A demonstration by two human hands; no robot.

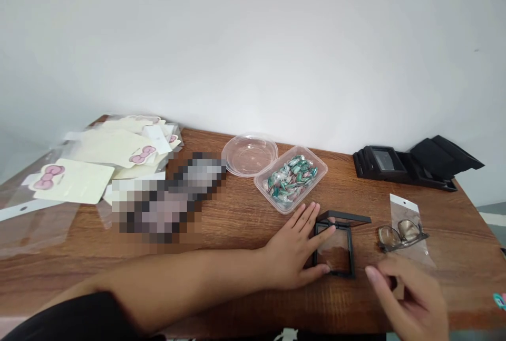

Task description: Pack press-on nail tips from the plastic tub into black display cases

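Note:
My left hand lies with fingers spread over the left side of a small black hinged display frame with clear film in it. The frame's lid is tilted up at the far side, and two fingers reach across its opening. To the right of the frame, apart from it, my right hand is curled with thumb and fingers close together. Whatever it may hold is hidden. A pair of glasses rests on a clear plastic bag just beyond that hand.
Behind the frame stands a clear tub of small green and pink wrapped pieces, beside a round clear lid. Black frames are stacked at the back right. Bagged cream cards cover the left side, next to a pixelated object.

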